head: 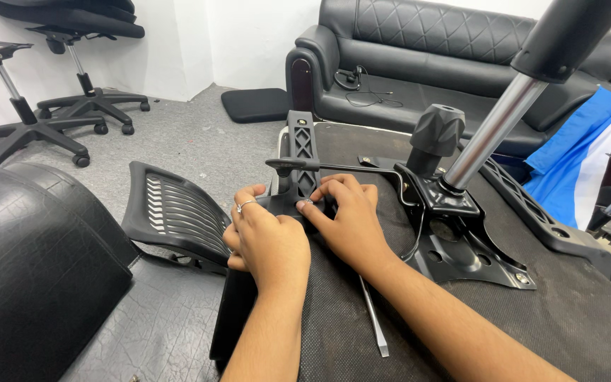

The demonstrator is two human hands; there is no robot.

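Both hands meet at the centre of the view on a black plastic armrest bracket standing on the upturned chair seat; the left hand, a ring on one finger, is curled around its base; the right hand pinches it from three o'clock, fingers bent close; a screwdriver lies at six o'clock; the metal mechanism plate and gas cylinder rise at two o'clock; a slatted backrest sits at nine o'clock.

White walls meet in a corner above a grey carpeted floor. A black quilted leather sofa stands along the far wall, with a dark cable lying on its seat. A black cushion lies on the floor beside it. Two office chair bases on castors stand at the left, evenly lit.
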